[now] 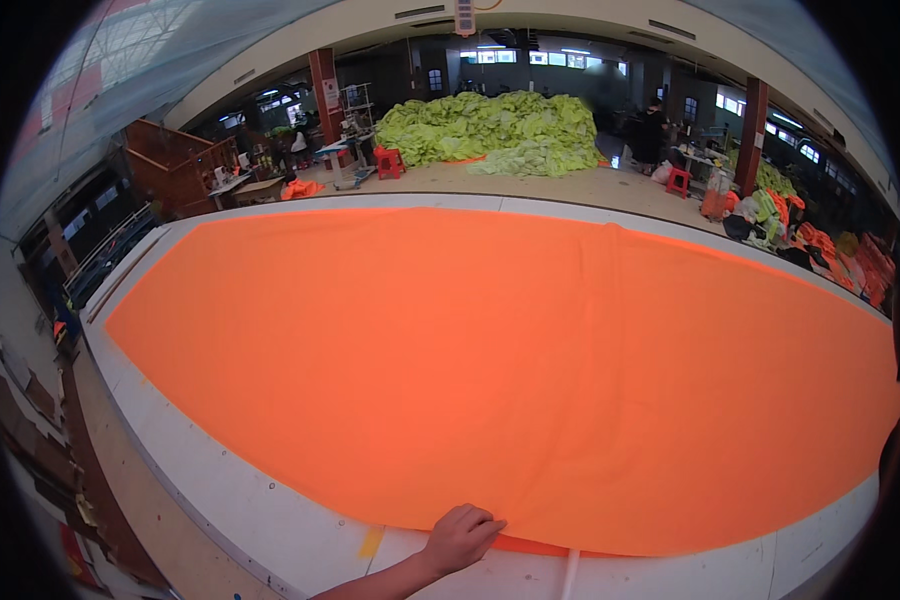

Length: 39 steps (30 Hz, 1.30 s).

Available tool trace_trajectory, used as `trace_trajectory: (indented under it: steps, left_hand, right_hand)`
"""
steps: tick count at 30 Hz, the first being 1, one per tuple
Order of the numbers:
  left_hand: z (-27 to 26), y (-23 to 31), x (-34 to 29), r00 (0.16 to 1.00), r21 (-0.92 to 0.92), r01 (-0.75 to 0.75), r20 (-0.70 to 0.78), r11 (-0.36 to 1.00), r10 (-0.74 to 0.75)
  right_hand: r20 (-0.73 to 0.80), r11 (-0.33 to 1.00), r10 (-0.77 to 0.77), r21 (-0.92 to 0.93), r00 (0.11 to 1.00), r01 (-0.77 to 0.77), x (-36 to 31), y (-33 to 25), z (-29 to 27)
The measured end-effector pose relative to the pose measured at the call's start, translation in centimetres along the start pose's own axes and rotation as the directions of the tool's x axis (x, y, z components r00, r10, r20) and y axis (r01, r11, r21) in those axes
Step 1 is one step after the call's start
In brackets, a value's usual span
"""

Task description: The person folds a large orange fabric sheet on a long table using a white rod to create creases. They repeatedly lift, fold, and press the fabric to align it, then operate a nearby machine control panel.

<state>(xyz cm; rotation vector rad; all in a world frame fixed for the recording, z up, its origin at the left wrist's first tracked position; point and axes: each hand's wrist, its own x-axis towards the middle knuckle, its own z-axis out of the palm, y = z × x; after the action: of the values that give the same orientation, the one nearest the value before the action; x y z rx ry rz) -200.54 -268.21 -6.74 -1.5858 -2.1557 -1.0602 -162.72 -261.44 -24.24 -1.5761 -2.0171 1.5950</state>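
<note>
A wide sheet of bright orange fabric (370,350) lies spread over a long white table (220,480). My left hand (463,537) reaches in from the lower edge, its fingers closed on the fabric's near edge. Small creases run from the pinched spot, and a long soft fold crosses the sheet right of the middle. Just right of the hand, a darker orange strip shows beneath the near edge. A thin pale rod or strip (570,575) sticks out there from under the cloth. My right hand is out of view.
Beyond the table stands a large heap of lime-green fabric (490,130). Red stools (389,163), work tables and red pillars (753,140) surround it. A person in dark clothes (652,135) stands at the back. Orange and green cloth piles (820,240) lie right.
</note>
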Motion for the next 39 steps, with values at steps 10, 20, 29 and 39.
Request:
trace_trajectory:
  steps: [10, 20, 29, 39]
  left_hand:
    - [1.0, 0.6, -0.8, 0.998, -0.074, -0.023, -0.062, 0.997, 0.019]
    - [1.6, -1.9, 0.2, 0.986, -0.131, -0.157, 0.033, 0.979, 0.163]
    - [-18.1, -13.9, -3.0, 0.998, -0.195, -0.043, -0.043, 0.98, 0.036]
    - [-24.1, -43.0, -20.3, 0.785, 0.553, 0.514, 0.007, 0.656, -0.62]
  right_hand:
    - [0.109, 0.909, 0.261, -0.362, 0.959, -0.207, -12.3, -0.6, -14.0]
    - [0.249, 0.771, -0.466, -0.355, 0.849, 0.528, 14.3, -17.8, 14.6]
    - [0.214, 0.932, -0.232, -0.231, 0.949, 0.28, 16.5, -32.1, 40.2]
    - [0.23, 0.964, -0.172, -0.16, 0.958, 0.211, 15.9, -41.8, 54.2]
